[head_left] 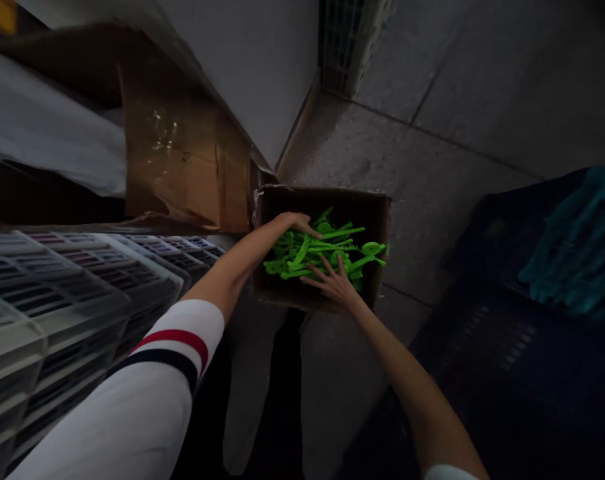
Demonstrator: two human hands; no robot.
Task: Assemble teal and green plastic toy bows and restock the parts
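Green plastic pieces [327,250] fill a cardboard box [377,220]; left hand [296,223] curls onto them at 10 o'clock, right hand [335,280] rests splayed, grasping nothing, at 6.

White short sleeve [147,393] with 1 red and 1 navy cuff stripe; bare forearms.
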